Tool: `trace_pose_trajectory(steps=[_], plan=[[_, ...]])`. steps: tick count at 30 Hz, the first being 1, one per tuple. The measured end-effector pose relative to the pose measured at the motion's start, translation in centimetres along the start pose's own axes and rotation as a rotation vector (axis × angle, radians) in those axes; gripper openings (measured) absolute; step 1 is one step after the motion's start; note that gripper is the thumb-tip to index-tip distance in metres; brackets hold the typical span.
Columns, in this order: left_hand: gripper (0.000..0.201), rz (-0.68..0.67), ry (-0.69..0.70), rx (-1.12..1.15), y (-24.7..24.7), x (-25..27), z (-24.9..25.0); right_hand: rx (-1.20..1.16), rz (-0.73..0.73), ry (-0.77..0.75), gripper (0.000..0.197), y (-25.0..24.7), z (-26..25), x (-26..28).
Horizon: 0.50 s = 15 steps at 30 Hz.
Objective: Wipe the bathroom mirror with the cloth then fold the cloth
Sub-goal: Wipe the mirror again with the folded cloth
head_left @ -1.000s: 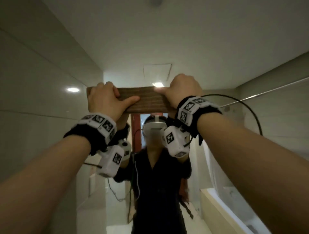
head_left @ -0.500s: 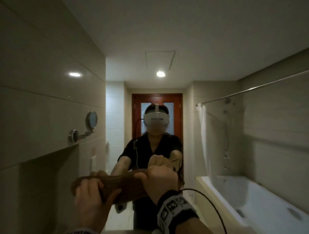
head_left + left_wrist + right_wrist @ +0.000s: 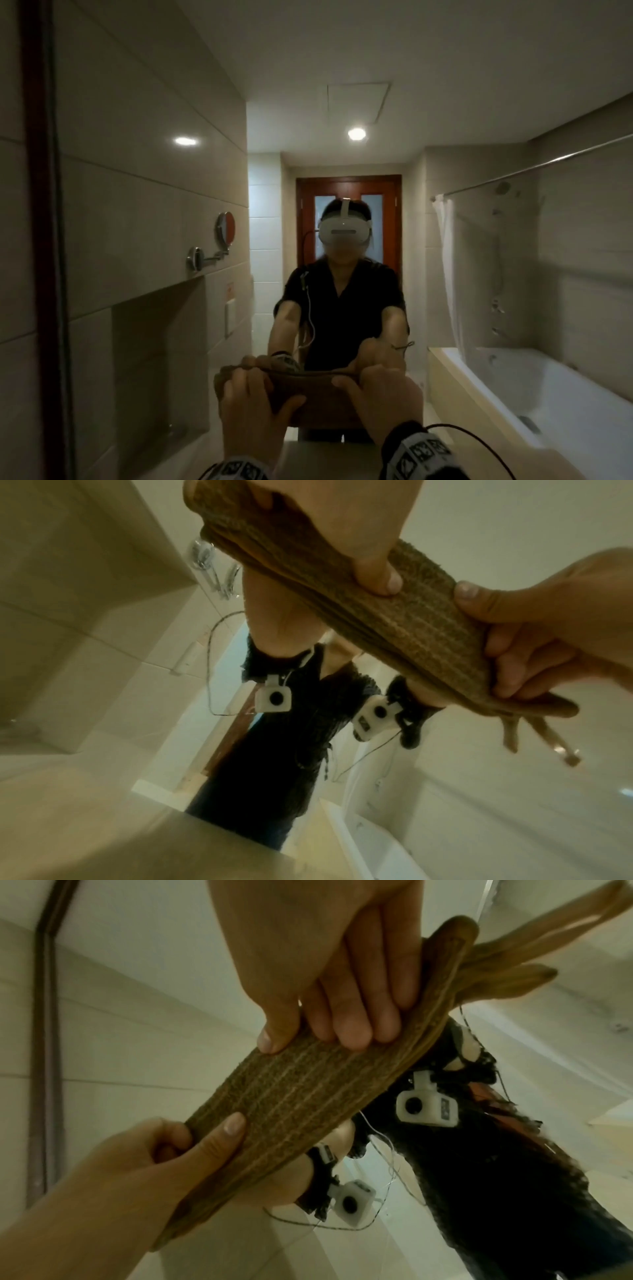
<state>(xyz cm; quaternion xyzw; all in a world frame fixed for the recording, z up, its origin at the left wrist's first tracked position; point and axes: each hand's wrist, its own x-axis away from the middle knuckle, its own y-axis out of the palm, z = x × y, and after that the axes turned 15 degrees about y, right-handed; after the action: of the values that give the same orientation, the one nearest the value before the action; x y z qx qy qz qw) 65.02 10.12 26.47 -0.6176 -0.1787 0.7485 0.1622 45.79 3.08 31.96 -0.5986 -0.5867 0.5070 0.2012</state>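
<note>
A folded brown ribbed cloth lies flat against the lower part of the big bathroom mirror. My left hand grips its left end, with the thumb across the near face. My right hand grips its right end the same way. In the left wrist view, the left hand comes in from the top onto the cloth and the right hand from the right. The right wrist view has the right hand above the cloth and the left hand below.
The mirror's dark frame runs down the left edge. The glass reflects a person in a headset, a bathtub at the right, a wooden door and a small round wall mirror. A pale counter edge lies below the cloth.
Both hands have drawn the cloth down the glass from near the top of the mirror to its lower part. My view has tilted down with them.
</note>
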Motion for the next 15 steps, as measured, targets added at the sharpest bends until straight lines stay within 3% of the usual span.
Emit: trace_pose_trajectory(steps=[3,5,7,9,13,15], plan=[[0.056,0.047,-0.002,0.004,-1.5,-1.7,-0.1,-0.018,0.017,0.040,0.045,-0.9,-1.6,-0.2],[0.054,0.113,0.037,0.001,-3.3,-4.2,-1.3,0.008,0.113,0.043,0.048,-2.1,-4.2,-0.9],[0.055,0.195,0.092,0.006,-5.5,-7.9,-2.9,-0.013,0.260,0.010,0.049,-4.2,-7.7,-2.5],[0.053,0.196,0.069,0.014,-8.5,-12.4,-4.2,-0.054,0.369,-0.010,0.051,-7.2,-11.9,-4.7],[0.051,0.200,-0.015,-0.013,-14.2,-21.6,-6.3,-0.052,0.512,-0.008,0.067,-13.6,-20.1,-9.1],[0.054,0.224,-0.008,-0.020,-16.4,-25.4,-7.1,-0.074,0.568,-0.029,0.066,-16.9,-23.2,-10.3]])
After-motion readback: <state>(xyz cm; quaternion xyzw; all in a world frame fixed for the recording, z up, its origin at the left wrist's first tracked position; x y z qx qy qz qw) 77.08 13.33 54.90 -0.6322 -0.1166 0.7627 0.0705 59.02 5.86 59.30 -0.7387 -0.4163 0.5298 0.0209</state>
